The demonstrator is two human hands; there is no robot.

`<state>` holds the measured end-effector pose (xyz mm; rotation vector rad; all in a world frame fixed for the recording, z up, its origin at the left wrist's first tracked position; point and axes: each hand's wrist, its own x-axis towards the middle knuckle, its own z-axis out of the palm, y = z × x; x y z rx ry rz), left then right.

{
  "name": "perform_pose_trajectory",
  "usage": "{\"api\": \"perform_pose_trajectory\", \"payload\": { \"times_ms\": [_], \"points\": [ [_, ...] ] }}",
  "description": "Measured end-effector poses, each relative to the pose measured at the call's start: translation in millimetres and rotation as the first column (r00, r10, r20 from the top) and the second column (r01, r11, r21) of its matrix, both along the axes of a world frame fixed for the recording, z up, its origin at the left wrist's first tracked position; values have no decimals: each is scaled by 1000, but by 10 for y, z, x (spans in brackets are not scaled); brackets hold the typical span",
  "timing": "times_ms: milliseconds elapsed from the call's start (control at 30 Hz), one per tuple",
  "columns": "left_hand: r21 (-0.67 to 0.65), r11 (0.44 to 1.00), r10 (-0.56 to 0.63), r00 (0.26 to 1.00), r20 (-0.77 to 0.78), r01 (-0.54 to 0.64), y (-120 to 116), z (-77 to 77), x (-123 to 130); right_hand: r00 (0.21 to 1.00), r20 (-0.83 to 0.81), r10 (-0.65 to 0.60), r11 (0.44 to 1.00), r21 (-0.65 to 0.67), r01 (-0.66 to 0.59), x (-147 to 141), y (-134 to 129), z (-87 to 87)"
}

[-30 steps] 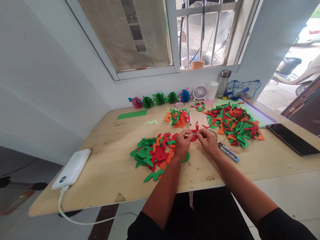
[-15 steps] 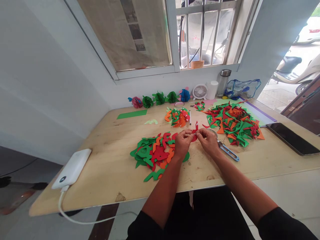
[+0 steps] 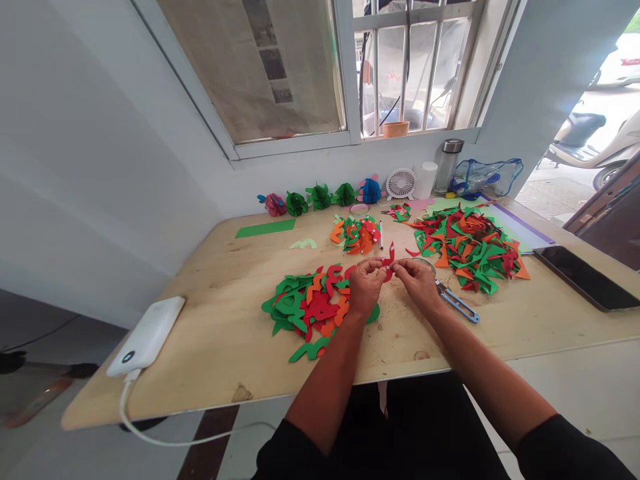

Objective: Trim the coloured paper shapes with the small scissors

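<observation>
Pale wooden table under both hands. Scrap pile beyond right hand; cutout pile left of left hand. Both hands pinch red paper piece between them. Risk: uneven pull, tearing.

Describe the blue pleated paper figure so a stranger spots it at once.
Along the back of the wooden table stands a row of five pleated paper figures. At its right end, left of the white fan, is the blue figure. Its body alone is blue; its nearest neighbour is green.
</observation>
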<state>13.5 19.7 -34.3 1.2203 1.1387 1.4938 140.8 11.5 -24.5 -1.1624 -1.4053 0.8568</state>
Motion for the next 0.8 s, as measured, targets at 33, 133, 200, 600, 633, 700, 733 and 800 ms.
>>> {"api": "perform_pose_trajectory", "payload": {
  "times_ms": [33, 133, 200, 600, 633, 700, 733, 800],
  "points": [
    [1, 1000, 2, 1000, 1, -2, 0, 6, 2, 1000, -20, 2, 1000, -3, -2, -2, -1, 3],
    [12, 1000, 5, 1000, 4, -5, -3, 18, 2, 998, -57, 2, 1000, -10, -3, -8, -10, 23],
    [24, 1000, 1, 1000, 5, -1, -6, 23, -2, 998, -65, -6, 1000, -13, 6, -13, -19, 41],
    [-22, 999, -31, 995, 94, 33, -22, 85, 1, 985, -150, -87, 996, -39, 82, -25, -68, 126],
    [-38, 999, -25, 994, 106, 30, -23, 94, -1, 982, -162, -92, 995, -44, 86, -18, -65, 128],
    [-70, 997, -19, 993, 117, 27, -27, 111, -5, 982, -165, -89, 995, -50, 82, -7, -57, 129],
    [-78, 997, -20, 993, 117, 29, -32, 119, -6, 985, -156, -80, 996, -51, 73, -6, -53, 128],
    [-85, 995, -33, 992, 119, 43, -45, 133, -5, 990, -123, -61, 997, -54, 55, -7, -47, 123]
  ]
}}
